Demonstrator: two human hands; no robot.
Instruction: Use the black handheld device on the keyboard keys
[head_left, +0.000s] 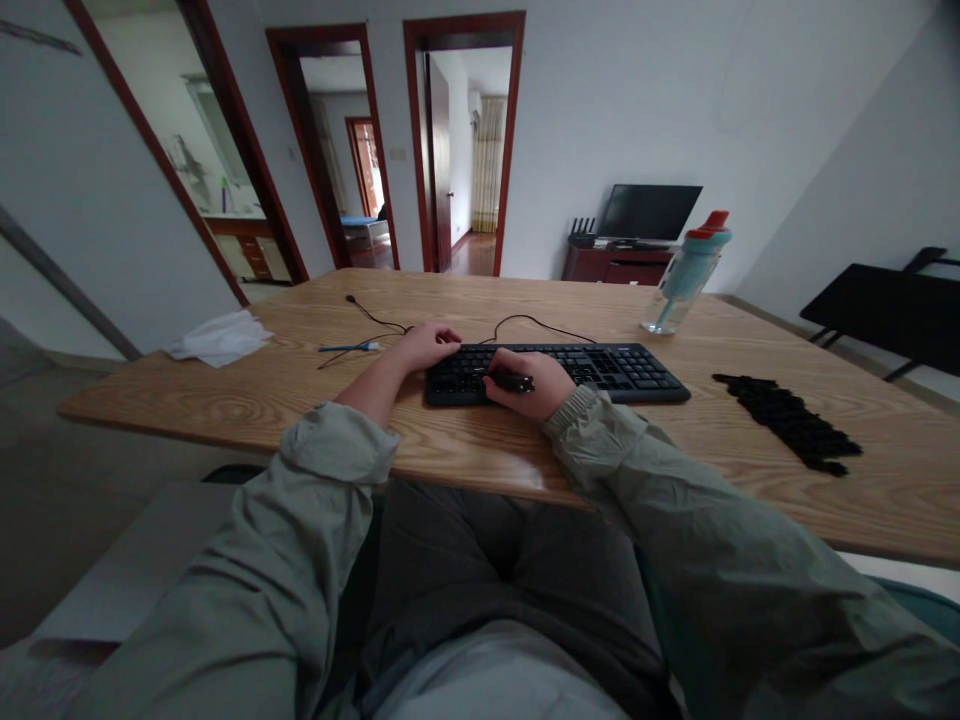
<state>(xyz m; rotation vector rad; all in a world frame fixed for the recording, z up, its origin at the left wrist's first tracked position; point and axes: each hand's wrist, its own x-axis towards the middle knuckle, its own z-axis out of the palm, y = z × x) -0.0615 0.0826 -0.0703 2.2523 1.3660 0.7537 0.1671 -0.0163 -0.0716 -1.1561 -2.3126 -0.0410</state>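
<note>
1 kbd (611, 370) on tabletop (300, 392); L hand (426, 347) at its left end, grip unclear; R hand (534, 384) holds 1 blk tool (516, 383) over it. 1 bottle (684, 275) far right.

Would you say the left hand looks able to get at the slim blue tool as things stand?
Probably yes: the slim blue tool lies close to the left hand, with apparently just thin black cable nearby.

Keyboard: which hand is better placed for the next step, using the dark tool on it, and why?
Probably the right hand: it grips the dark tool over the keyboard, while the left hand is at the keyboard's far left corner, with no tool visible.
</note>
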